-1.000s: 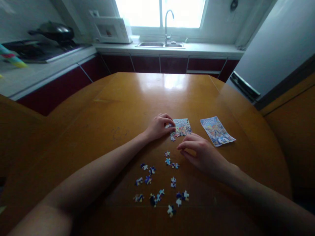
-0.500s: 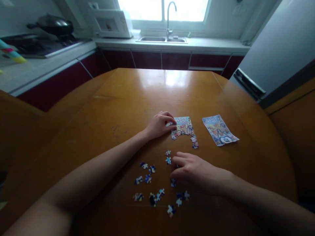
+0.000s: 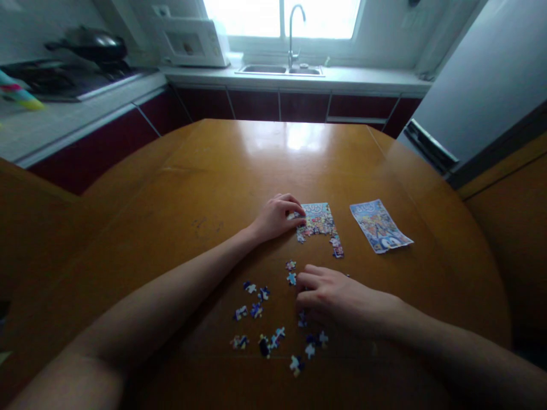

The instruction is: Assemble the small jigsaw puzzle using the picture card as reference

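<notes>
While the right hand [image 3: 329,293] sits low over the near scatter, its grip curls downward, and whether the fingertips are clamped on a piece I cannot tell, for the knuckles hide them; a light-blue piece [image 3: 291,278] lies just beside those fingers, and a dark-and-pale piece [image 3: 302,319] peeks out on the near side; across at the left hand [image 3: 280,215], thumb and fingers stand apart, resting on the left edge of the part-built puzzle [image 3: 318,219]; and that puzzle lies flat, a notch gaping along its near side, a narrow strip running down on the right!

Good technique here, I'd judge, means pinching one piece by its edges, lifting it straight up without brushing its neighbours, and turning it before it meets the notch; the left hand should press only lightly, since a hard push could buckle the joints; that right strip looks the weak spot, so come in from above.

Farther out, more loose pieces [image 3: 257,310] spread toward the person; the printed sheet [image 3: 380,226] rests right of the puzzle, well placed for checking colours; around it all, the broad wooden desk [image 3: 183,188]; and beyond, the sink [image 3: 264,69] beneath a bright window [image 3: 243,17].
</notes>
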`<act>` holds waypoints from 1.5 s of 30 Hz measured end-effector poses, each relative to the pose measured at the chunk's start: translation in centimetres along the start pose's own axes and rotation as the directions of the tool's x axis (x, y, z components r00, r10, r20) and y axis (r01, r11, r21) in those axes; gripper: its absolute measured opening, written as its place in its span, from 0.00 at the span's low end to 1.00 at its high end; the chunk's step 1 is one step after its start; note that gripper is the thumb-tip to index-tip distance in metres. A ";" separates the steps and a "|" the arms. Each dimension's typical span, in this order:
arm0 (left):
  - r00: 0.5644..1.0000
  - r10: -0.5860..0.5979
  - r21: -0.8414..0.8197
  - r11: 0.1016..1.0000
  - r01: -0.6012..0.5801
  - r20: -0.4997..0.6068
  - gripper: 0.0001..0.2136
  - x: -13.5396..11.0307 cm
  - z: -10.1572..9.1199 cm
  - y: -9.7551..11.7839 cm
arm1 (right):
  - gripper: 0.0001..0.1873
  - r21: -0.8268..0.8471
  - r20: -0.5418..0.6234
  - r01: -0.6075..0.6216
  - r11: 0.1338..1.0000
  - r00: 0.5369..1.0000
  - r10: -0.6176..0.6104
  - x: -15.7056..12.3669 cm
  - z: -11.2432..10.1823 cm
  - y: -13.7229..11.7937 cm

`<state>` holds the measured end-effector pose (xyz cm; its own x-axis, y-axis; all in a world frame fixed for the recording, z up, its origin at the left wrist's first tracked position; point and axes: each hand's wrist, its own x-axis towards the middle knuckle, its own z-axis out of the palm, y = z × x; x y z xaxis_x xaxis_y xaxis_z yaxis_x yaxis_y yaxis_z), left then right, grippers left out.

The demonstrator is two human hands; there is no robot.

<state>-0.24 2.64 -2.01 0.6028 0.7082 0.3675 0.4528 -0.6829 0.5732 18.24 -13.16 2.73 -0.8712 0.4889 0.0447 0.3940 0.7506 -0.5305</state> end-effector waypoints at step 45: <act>1.000 -0.017 0.001 1.000 0.017 -0.017 0.05 0.1 0.0 0.3 | 0.06 -0.041 -0.535 -0.404 0.914 0.781 0.321 2.0 0.5 5.6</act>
<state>-0.06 2.50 -1.74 0.5835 0.7226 0.3706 0.4633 -0.6710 0.5789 18.57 -8.21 -0.55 -0.3972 0.8611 0.3173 0.7241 0.5065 -0.4682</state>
